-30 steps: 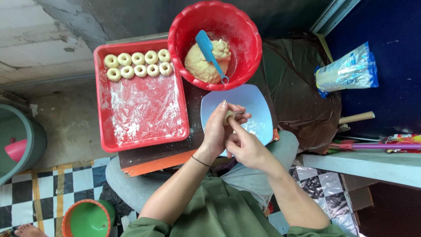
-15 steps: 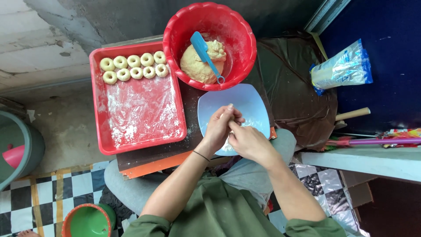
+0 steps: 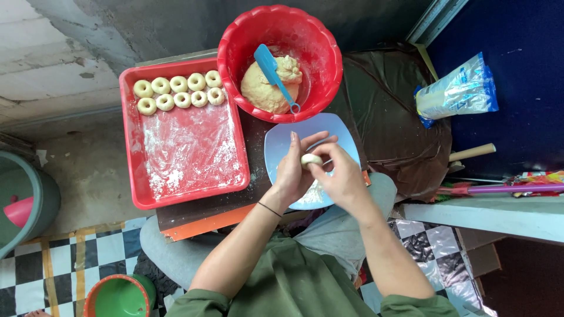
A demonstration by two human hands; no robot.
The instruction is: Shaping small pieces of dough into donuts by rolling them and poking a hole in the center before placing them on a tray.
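Observation:
A small pale dough piece (image 3: 310, 159) sits between my two hands, above a light blue square plate (image 3: 343, 132). My left hand (image 3: 294, 170) cups it from the left with fingers partly spread. My right hand (image 3: 339, 179) pinches it from the right. Behind the plate a red bowl (image 3: 235, 35) holds a large lump of dough (image 3: 264, 88) with a blue spatula (image 3: 272, 69) lying on it. A red tray (image 3: 141, 188), lined with floured plastic, carries several ring-shaped dough pieces (image 3: 176, 93) in two rows along its far edge.
A clear plastic bag of flour (image 3: 458, 94) lies at the right on a dark cloth, with a wooden rolling-pin handle (image 3: 473, 152) below it. A grey tub (image 3: 23, 199) stands at the left, and a green and orange bowl (image 3: 120, 296) rests on the checkered floor.
Both hands have stayed together over the blue plate, turning the dough piece between them. The piece now shows more plainly at the fingertips.

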